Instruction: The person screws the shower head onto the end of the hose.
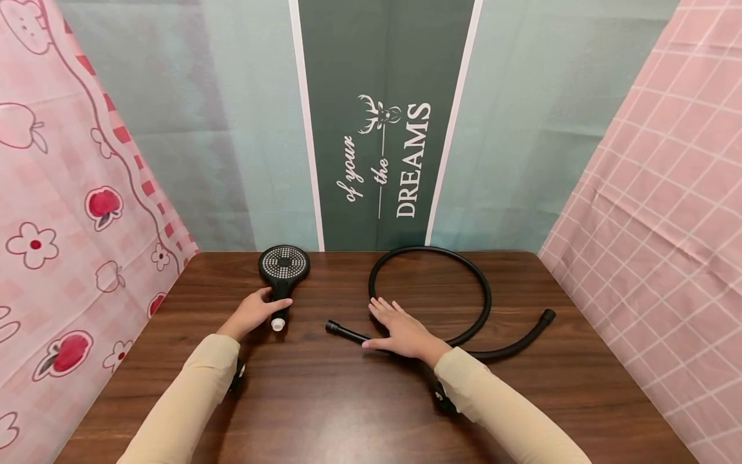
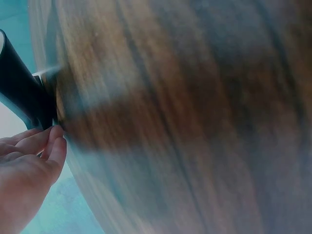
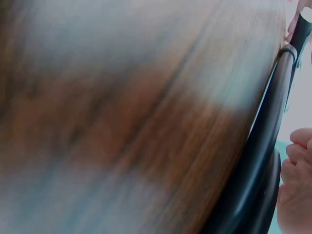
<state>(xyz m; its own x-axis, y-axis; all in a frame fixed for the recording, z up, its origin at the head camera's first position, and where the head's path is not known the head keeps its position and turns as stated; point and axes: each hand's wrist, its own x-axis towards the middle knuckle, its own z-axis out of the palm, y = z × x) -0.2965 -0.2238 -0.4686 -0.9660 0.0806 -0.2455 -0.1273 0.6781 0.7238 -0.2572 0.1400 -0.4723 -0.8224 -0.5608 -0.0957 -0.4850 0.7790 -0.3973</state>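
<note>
A black handheld shower head (image 1: pixel 284 264) lies face up at the back left of the table, its white threaded end (image 1: pixel 278 325) toward me. My left hand (image 1: pixel 255 312) is at its handle, thumb laid across the top and fingers along the left side. In the left wrist view, the fingertips (image 2: pixel 57 132) meet the dark handle (image 2: pixel 24 80). A black shower hose (image 1: pixel 487 283) lies in a loop on the right. Over its near left part, my right hand (image 1: pixel 406 332) spreads its fingers, hiding some of the hose. In the right wrist view, the hose (image 3: pixel 265 126) runs beside the hand.
The brown wooden table (image 1: pixel 324 399) ends at a grey-green curtain (image 1: pixel 249 129). Pink cloths hang at both sides. One hose end (image 1: pixel 332 327) points left toward the shower head; the other end (image 1: pixel 547 315) lies at the right.
</note>
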